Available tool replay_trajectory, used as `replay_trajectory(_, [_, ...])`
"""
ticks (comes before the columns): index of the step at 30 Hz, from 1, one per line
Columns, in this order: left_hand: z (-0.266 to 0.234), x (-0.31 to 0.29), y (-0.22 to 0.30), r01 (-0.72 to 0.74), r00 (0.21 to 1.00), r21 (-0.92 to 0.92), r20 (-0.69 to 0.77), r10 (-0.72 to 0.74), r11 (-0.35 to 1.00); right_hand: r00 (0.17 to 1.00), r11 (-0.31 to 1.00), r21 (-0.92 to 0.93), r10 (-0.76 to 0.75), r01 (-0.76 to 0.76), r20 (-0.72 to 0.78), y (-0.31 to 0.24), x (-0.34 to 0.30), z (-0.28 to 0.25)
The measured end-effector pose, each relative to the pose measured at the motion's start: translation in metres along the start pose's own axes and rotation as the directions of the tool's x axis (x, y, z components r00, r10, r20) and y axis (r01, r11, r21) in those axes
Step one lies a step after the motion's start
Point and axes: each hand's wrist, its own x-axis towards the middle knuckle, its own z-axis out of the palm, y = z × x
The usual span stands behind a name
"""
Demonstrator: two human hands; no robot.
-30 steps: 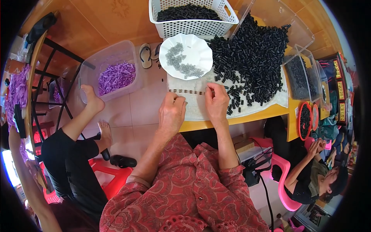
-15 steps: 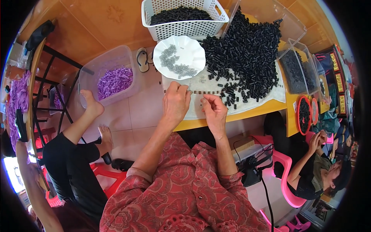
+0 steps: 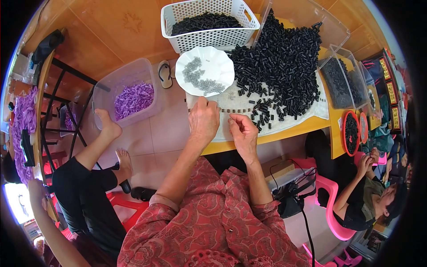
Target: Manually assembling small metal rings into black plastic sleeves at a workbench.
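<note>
The person wears a loose red shirt (image 3: 209,222) printed all over with a paler swirling floral pattern. Its short sleeves end above the elbows, leaving both forearms bare. The left hand (image 3: 203,121) and right hand (image 3: 243,132) wear no gloves.

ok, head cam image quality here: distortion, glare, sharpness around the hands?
Head view: strong fisheye, the table edge bows and black corners frame the circle. Daylight is even, with mild glare on the white plate. The left hand and right hand look sharp; the pile of black pieces resolves, but the rim smears.
</note>
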Motion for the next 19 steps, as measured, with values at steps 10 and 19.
replay_trajectory(10, [-0.001,-0.004,-0.003,-0.014,1.000,-0.003,-0.021,0.014,1.000,1.000,1.000,0.006,-0.014,0.014,0.015,0.003,-0.001,-0.002])
replay_trajectory(19, [-0.014,-0.010,-0.008,-0.037,0.998,-0.098,0.047,0.042,0.995,0.999,0.998,0.056,0.038,-0.038,0.017,0.006,-0.001,-0.003])
